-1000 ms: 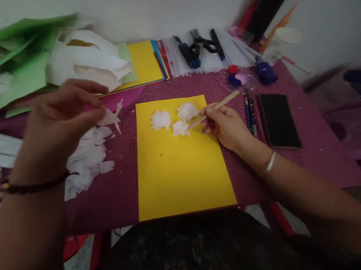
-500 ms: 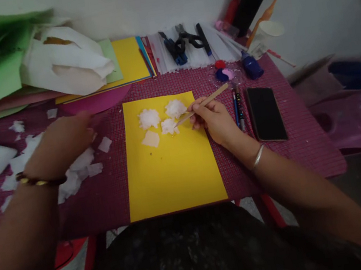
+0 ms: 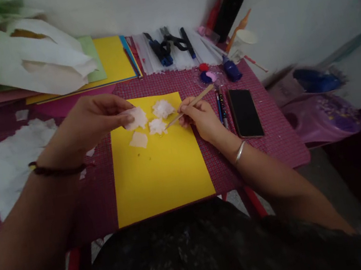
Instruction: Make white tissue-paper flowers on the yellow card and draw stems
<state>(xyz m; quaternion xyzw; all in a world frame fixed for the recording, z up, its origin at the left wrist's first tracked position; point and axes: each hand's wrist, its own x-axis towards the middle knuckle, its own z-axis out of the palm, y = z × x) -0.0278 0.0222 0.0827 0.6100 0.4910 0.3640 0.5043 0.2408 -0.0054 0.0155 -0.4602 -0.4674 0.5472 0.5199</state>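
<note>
A yellow sheet (image 3: 159, 171) lies on the maroon checked table. White crumpled paper tufts (image 3: 163, 108) sit on its upper part, with a flat pale paper piece (image 3: 138, 140) below them at the left. My right hand (image 3: 200, 119) grips a wooden stick (image 3: 204, 93), whose lower tip touches the edge of a small tuft (image 3: 157, 126). Over the sheet's upper left, my left hand (image 3: 94, 120) pinches a white paper piece between thumb and fingers; this piece overlaps the left tuft (image 3: 139, 117), so the two are hard to tell apart.
Many white paper scraps (image 3: 6, 161) cover the left of the table. A black phone (image 3: 245, 113) and pens (image 3: 221, 109) lie to the right. Scissors and pliers (image 3: 173, 41) rest at the back, near a blue bottle (image 3: 232, 69) and coloured sheets (image 3: 113, 58).
My left hand has moved right from the scraps to the yellow sheet and now holds a paper piece. The camera view has turned slightly right; my right hand still holds the stick.
</note>
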